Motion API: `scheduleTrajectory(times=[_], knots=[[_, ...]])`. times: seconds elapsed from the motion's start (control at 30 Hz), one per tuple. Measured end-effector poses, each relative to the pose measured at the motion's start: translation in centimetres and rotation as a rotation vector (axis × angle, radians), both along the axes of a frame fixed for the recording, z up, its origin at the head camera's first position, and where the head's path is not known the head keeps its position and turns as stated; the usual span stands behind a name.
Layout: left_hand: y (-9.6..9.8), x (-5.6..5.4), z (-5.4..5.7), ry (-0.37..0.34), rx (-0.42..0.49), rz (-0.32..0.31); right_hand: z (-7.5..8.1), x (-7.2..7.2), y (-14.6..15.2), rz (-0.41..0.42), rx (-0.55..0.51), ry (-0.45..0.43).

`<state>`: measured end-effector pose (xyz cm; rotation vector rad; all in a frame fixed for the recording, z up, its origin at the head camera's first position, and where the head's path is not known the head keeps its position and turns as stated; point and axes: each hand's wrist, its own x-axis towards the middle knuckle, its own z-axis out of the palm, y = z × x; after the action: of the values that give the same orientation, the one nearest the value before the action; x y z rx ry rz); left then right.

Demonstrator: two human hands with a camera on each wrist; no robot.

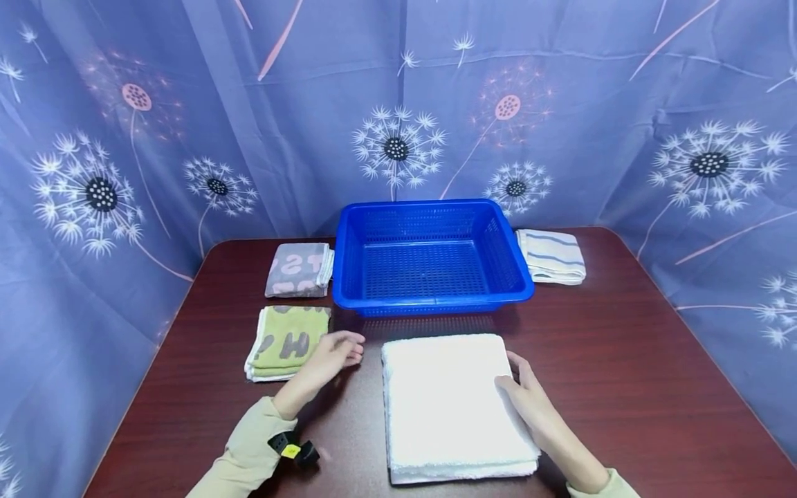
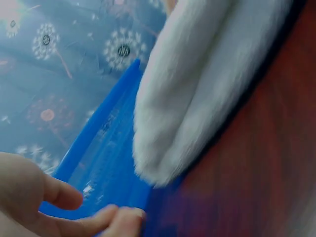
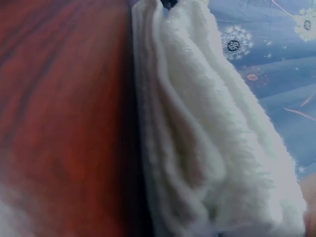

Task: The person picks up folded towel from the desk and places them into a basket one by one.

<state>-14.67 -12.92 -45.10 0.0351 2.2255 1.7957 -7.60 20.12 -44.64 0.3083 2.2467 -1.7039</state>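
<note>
A thick, folded white towel (image 1: pixel 454 404) lies on the table in front of me, its layered edges showing in both wrist views. At its right edge is my right hand (image 1: pixel 529 398), thumb on the top layer and fingers curved along the side, gripping that edge. Only a sliver of this hand shows in the right wrist view. My left hand (image 1: pixel 333 360) is off to the towel's left, fingers loosely bent and holding nothing. It hovers beside a folded green towel (image 1: pixel 292 339) with grey letters, overlapping its right edge in the head view.
Behind the white towel stands a blue perforated plastic basket (image 1: pixel 429 302). A folded grey towel with pink letters (image 1: pixel 295 270) lies left of it; a white towel with blue stripes (image 1: pixel 551 256) lies right. A dandelion-print curtain (image 1: pixel 398 83) surrounds the dark red table (image 1: pixel 654 387).
</note>
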Motion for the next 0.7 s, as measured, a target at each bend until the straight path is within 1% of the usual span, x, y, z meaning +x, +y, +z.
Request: scheduleTrajectory(times=[0.07,0.13,0.2,0.27,0.33,0.4,0.5,0.6,0.7], knots=[[0.4,0.5,-0.3,-0.095,0.043,-0.058,0.1,-0.1,0.1,0.003,-0.061,-0.016],[0.8,0.8,-0.6,-0.182,0.088,-0.099,0.1,-0.3,0.3,0.015,-0.113,-0.023],[1.0,1.0,-0.8,-0.238,0.134,-0.122,0.0,-0.4,0.4,0.023,-0.139,-0.031],[1.2,1.2,-0.9,-0.274,0.174,-0.138,0.0,-0.4,0.4,0.019,-0.121,-0.022],[1.3,1.3,-0.9,-0.295,0.206,-0.144,0.1,-0.5,0.3,0.006,-0.101,-0.011],[1.4,1.4,-0.9,-0.314,0.233,-0.144,0.2,-0.6,0.2,-0.018,-0.104,-0.008],[1.7,1.6,-0.9,-0.337,0.263,-0.140,0.3,-0.8,0.2,-0.042,-0.151,-0.016],[2.1,1.7,-0.9,-0.338,0.266,-0.141,0.1,-0.9,0.4,-0.041,-0.206,-0.038],[2.5,1.8,-0.9,-0.308,0.237,-0.161,-0.1,-0.9,0.4,-0.041,-0.218,-0.060]])
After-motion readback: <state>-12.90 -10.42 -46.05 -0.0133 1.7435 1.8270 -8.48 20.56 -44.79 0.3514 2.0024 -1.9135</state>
